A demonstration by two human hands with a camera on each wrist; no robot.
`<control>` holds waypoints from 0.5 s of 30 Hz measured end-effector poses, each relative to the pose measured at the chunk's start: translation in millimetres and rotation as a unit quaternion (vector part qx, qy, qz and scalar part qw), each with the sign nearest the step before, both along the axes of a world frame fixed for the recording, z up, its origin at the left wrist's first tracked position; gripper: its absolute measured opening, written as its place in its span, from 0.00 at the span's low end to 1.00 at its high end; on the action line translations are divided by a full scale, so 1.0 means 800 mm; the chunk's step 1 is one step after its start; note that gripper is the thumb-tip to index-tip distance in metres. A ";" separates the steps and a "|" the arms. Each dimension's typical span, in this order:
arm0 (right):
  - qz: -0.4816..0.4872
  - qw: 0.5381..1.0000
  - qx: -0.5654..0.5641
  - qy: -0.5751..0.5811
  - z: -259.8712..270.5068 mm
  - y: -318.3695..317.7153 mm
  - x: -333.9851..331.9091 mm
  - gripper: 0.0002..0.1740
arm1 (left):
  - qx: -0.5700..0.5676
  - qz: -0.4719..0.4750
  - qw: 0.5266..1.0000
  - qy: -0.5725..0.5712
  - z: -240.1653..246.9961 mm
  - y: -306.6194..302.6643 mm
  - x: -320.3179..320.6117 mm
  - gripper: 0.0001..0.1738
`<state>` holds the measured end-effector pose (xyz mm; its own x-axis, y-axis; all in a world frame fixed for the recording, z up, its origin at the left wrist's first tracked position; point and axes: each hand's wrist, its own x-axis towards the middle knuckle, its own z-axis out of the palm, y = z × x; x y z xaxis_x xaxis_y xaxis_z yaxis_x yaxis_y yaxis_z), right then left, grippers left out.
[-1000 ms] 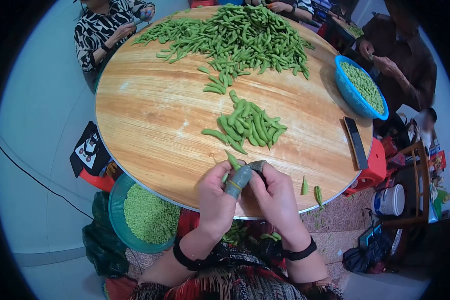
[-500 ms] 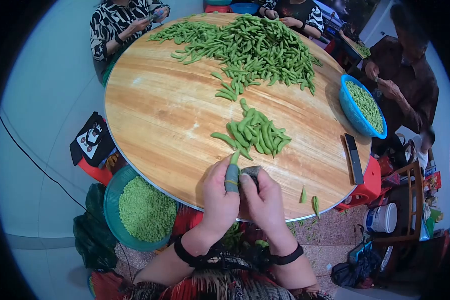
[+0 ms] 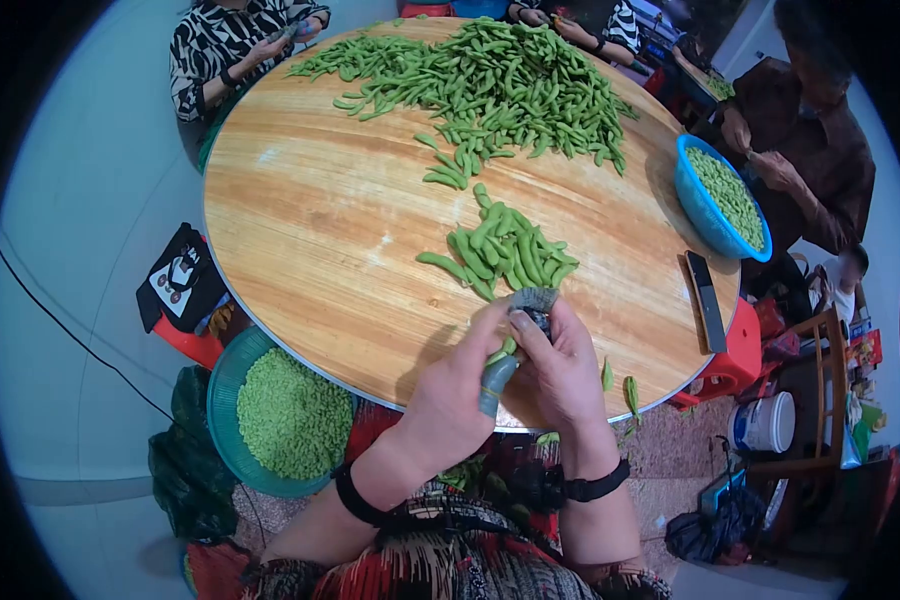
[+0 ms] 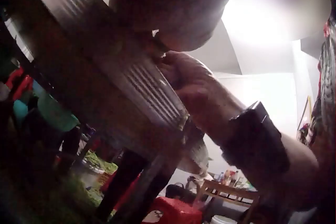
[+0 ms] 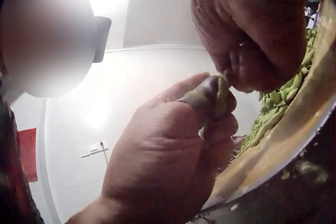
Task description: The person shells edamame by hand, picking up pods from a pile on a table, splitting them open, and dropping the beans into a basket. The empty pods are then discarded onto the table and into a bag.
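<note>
My left hand (image 3: 450, 400) holds a green soybean pod (image 3: 504, 350) between its fingers and thumb, over the table's near edge. A grey-green cover (image 3: 497, 383) with a yellow band wraps that thumb. Close against it, my right hand (image 3: 570, 370) has its fingers curled and pinches at the pod's far end; a ridged grey cover (image 3: 534, 299) is on its index finger. In the right wrist view the pod (image 5: 222, 94) shows beside the covered left thumb, and the right fingertips meet its tip. A small group of pods (image 3: 510, 245) lies just beyond my hands.
A large pod heap (image 3: 530, 90) covers the far side of the round wooden table (image 3: 300, 200). A blue basket of shelled beans (image 3: 725, 200) and a black phone (image 3: 705, 300) are at right. Below left stands a green basin of beans (image 3: 295, 415). Other people sit around.
My hands have shifted slightly right and turned. The pod that stuck up above the left thumb now lies lower, between thumb and fingers. The camera view has shifted a little.
</note>
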<state>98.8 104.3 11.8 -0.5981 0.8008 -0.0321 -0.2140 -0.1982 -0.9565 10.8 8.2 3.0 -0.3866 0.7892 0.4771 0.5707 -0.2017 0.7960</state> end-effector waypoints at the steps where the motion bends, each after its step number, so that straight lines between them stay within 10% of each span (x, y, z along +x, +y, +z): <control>1: 0.025 1.000 -0.017 -0.007 0.002 0.001 0.004 0.09 | -0.018 -0.020 0.997 -0.074 0.001 -0.001 -0.002 0.33; 5: 0.065 0.994 -0.088 0.020 0.002 -0.007 0.009 0.08 | -0.066 -0.118 0.899 -0.418 -0.001 -0.001 -0.009 0.28; 10: 0.056 0.977 -0.194 0.066 0.004 -0.015 0.010 0.06 | 0.032 -0.058 0.998 0.012 -0.005 -0.007 -0.007 0.24; 15: 0.090 0.893 -0.402 0.181 -0.007 -0.015 0.012 0.06 | 0.064 -0.076 0.994 0.041 -0.003 -0.005 -0.005 0.28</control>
